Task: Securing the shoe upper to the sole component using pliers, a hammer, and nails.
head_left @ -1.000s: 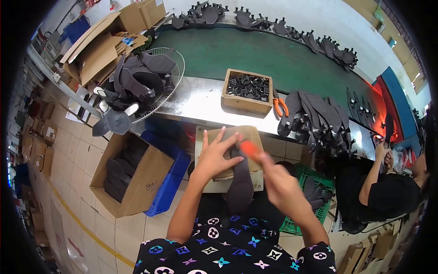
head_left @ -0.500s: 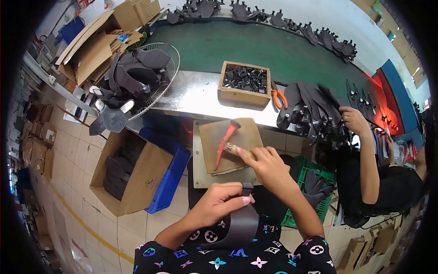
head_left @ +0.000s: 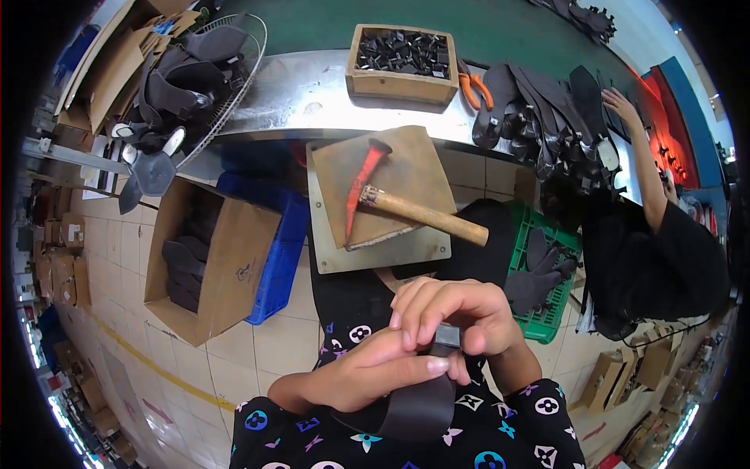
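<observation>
Across the top of the view ran the long green-topped worktop [head_left: 312, 31] with its bare metal front edge, carrying a wooden box [head_left: 402, 53] of small black fittings, orange-handled pliers [head_left: 471, 87] and a heap of dark straps [head_left: 547, 117]. Left of it a wire basket [head_left: 234, 86] held more dark pieces. On the tiled floor below stood an open cardboard carton [head_left: 211, 258] with dark pieces inside, a blue crate [head_left: 273, 250] touching it, and a green crate [head_left: 547, 266] on the other side. A co-worker's arm [head_left: 644, 164] reached to the strap heap at far right.

Nearer, a wooden board [head_left: 379, 199] lay over the lap, and on it rested a hammer [head_left: 375, 195], red-headed with a pale wooden handle, untouched.

Both hands were close to the chest. Left hand [head_left: 367, 375] was curled under a dark strap [head_left: 418, 406], thumb pressing along its top. Right hand [head_left: 453, 313] was closed over the strap's end, fingertips pinching a small black buckle [head_left: 447, 338] against it.

Judgement: the step in hand looked like seating the buckle on the strap end by finger. Next move would probably call for a steady pinch so the buckle stays aligned, then a free hand for the hammer.
</observation>
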Demonstrator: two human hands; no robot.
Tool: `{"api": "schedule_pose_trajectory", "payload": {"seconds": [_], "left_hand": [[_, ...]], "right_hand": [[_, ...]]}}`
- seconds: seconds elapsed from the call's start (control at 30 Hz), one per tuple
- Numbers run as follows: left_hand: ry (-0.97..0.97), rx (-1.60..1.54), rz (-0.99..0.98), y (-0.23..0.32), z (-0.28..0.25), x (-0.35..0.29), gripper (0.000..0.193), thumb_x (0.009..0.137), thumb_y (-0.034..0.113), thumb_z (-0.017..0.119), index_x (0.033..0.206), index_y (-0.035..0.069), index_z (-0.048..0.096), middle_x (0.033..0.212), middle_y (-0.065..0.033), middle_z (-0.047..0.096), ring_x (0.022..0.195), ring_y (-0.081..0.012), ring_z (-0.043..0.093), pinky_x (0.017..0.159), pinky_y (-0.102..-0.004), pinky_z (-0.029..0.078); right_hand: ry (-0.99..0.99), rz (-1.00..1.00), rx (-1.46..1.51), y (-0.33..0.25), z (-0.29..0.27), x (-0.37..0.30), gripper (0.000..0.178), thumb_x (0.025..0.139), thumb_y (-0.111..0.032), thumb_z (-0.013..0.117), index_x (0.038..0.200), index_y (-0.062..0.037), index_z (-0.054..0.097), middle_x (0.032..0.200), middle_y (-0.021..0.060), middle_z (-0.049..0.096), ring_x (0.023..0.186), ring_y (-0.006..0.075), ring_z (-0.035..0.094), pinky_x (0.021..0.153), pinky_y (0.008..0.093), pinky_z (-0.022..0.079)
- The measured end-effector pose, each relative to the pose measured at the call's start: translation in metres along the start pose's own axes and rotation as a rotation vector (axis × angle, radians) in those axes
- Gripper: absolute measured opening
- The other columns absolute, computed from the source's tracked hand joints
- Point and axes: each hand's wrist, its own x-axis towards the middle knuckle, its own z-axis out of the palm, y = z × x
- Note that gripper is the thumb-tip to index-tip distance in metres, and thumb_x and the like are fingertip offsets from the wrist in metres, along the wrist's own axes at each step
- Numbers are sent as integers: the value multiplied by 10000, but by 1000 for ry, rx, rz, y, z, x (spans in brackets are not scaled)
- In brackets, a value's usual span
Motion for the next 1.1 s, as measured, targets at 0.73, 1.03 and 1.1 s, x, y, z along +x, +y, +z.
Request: {"api": "schedule_pose_trajectory", "payload": {"seconds": [0.73,1.03,1.1], "left_hand": [[465,648,285,57,-67,-1,318,858,55,743,1154,-35,672,959,-8,683,848,-66,626,766,-234,507],[1609,965,1171,196,-212,-74,714,1011,331,606,1517,-57,286,1543,-228,381,1419,-307,405,1155,-400,334],[1483,972,1165,170,-154,-34,613,999,209,609,1498,-28,344,1524,-222,406,1402,-312,423,1130,-390,371]], "right_hand": [[735,-49,-1343,-97,-102,-13,398,894,-224,717,1203,2,606,1117,222,681,1025,355,660,899,474,513],[1256,-272,-1719,-199,-292,9,264,802,-262,670,881,-12,695,797,196,705,757,402,687,692,466,535],[1298,-447,-1297,-209,-261,24,251,861,-209,689,775,23,645,628,66,621,533,169,572,523,324,448]]}}
